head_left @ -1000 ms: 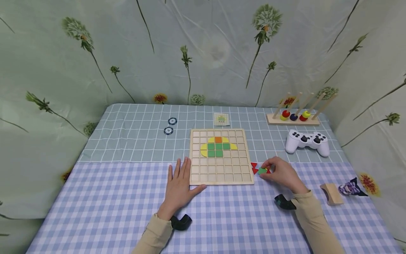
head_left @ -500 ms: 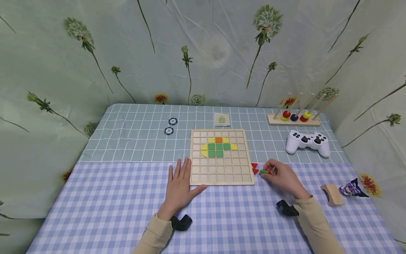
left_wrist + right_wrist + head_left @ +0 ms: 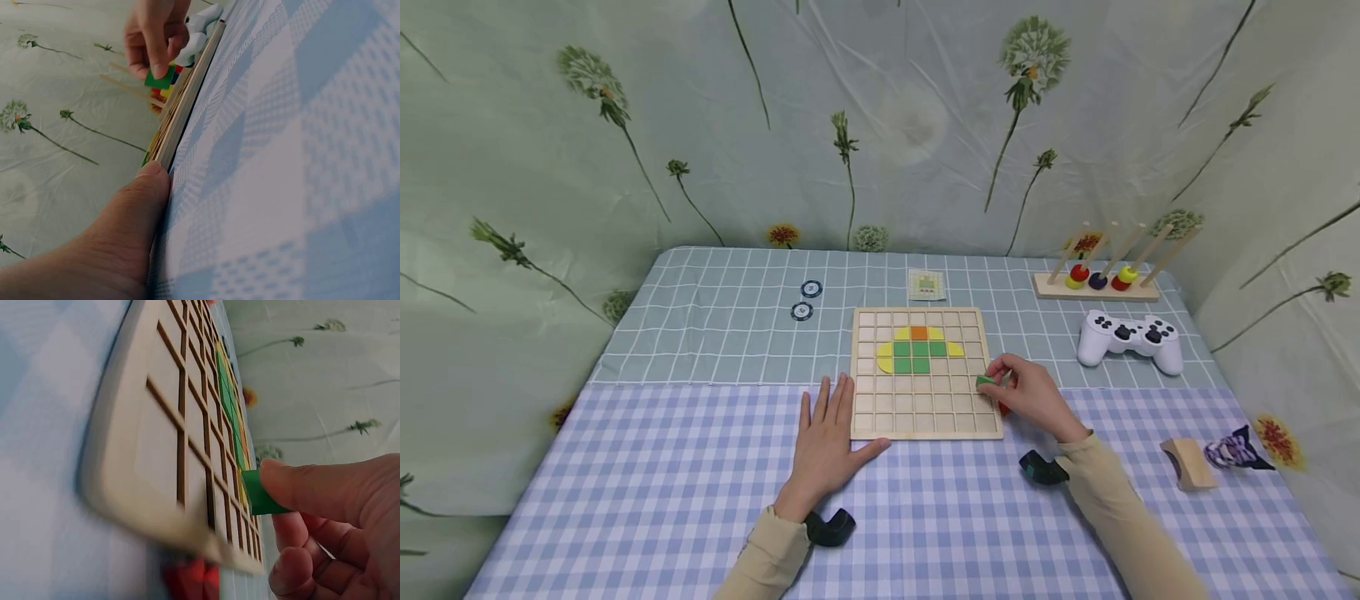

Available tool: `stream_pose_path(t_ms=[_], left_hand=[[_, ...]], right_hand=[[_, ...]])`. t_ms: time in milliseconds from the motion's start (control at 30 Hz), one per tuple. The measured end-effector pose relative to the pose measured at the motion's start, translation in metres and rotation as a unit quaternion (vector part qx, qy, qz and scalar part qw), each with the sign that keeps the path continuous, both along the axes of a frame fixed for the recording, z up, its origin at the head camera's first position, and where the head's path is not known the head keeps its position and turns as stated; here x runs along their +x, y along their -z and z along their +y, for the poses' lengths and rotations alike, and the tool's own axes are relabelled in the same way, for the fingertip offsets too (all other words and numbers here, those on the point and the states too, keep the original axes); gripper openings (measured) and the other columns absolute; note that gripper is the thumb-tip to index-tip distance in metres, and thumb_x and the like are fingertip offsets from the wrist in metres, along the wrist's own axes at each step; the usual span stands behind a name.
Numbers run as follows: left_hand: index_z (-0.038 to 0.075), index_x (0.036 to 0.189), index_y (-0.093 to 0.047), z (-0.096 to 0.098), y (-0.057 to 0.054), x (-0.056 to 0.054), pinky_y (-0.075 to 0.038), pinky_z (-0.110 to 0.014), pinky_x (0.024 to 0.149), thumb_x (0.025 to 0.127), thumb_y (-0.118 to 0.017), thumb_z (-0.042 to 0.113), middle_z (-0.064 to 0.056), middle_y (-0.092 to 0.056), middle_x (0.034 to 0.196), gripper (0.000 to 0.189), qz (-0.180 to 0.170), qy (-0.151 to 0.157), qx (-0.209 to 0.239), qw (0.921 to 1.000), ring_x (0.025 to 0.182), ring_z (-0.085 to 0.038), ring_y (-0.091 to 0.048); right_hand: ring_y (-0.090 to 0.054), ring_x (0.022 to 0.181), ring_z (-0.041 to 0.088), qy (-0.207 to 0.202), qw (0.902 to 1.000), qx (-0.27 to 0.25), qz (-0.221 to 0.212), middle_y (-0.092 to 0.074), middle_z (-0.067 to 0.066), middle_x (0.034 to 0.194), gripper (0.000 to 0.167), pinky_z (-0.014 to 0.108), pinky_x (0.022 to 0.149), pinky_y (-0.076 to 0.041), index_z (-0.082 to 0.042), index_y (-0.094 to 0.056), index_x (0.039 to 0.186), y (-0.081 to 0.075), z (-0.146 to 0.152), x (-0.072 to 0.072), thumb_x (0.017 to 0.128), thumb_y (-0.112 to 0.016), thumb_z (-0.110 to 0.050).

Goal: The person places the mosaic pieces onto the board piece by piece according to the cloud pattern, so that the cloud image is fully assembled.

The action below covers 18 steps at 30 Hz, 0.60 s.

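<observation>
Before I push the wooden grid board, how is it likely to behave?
The wooden grid board will probably stay stiff, as its edges look straight and solid. Lying flat and broad, it seems likelier to slide than tip. The green tiles laid on it should mostly travel along, since they appear to sit inside its ridged squares.

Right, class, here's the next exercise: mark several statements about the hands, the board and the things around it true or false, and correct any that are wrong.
1. The right hand pinches a green piece. True.
2. The left hand is raised high above the board. False: the left hand rests down at the edge of the board.
3. An orange piece sits in the board. True.
4. The game controller is red. False: the game controller is white with black parts.
5. A picture card lies beyond the board. True.
</observation>
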<state>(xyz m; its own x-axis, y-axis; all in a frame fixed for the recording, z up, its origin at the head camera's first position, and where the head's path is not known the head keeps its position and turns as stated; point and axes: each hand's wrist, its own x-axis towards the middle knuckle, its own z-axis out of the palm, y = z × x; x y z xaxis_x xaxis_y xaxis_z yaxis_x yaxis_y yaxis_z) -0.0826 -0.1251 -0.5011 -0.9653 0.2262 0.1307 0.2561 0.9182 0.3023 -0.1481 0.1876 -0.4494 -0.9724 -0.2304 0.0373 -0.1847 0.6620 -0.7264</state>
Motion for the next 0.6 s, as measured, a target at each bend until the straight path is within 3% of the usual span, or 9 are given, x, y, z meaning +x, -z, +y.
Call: stream_pose_path(t_ms=[300,600], left_hand=[[0.002,0.151,-0.014,0.000,0.001,0.000,0.004,-0.050,0.111,0.081,-0.051,0.072,-0.012,-0.016,0.156,0.105,-0.001,-0.001,-0.003,1.0000,0.143,-0.028,-0.001],[0.002,0.151,-0.015,0.000,0.001,0.000,0.003,-0.050,0.111,0.081,-0.051,0.072,-0.012,-0.016,0.156,0.105,-0.003,-0.001,-0.005,1.0000,0.143,-0.029,-0.001]], right_hand=[[-0.042,0.053,0.016,-0.004,0.9992,-0.039,-0.002,-0.059,-0.001,0.074,0.015,0.027,0.041,-0.034,-0.010,-0.066,0.085,0.002,-0.032,-0.017,0.079,-0.078,-0.017],[-0.044,0.054,0.014,-0.004,0.9995,0.001,0.032,-0.064,-0.001,0.078,0.009,0.029,0.051,-0.036,-0.008,-0.072,0.089,0.004,-0.049,-0.028,0.084,-0.073,-0.015]])
